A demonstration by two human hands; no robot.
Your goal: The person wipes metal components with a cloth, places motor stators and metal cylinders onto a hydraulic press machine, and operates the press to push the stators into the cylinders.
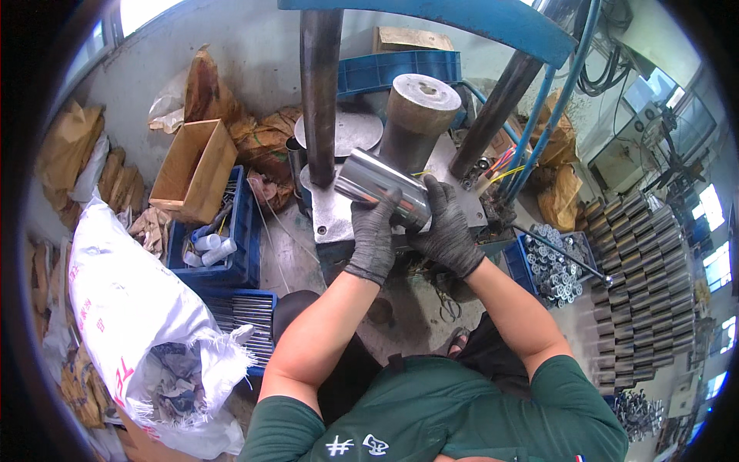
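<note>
A shiny metal cylinder (382, 187) lies tilted between my two gloved hands, above the front of a press bed. My left hand (375, 237) wraps its near side, thumb along the surface. At its lower right end, my right hand (446, 229) closes round the rim. Both hands wear dark grey gloves. Just behind the cylinder stands a thick upright steel post (422, 115) with a flat round top. A round metal plate (359, 132) lies to its left on the press bed (332, 225).
Dark press columns (319, 85) rise on both sides below a blue crossbeam (439, 23). At left are a wooden box (197, 165), blue crates and a white sack (127, 308). At right, a crate holds small metal parts (553, 262) beside stacked steel tubes (643, 292).
</note>
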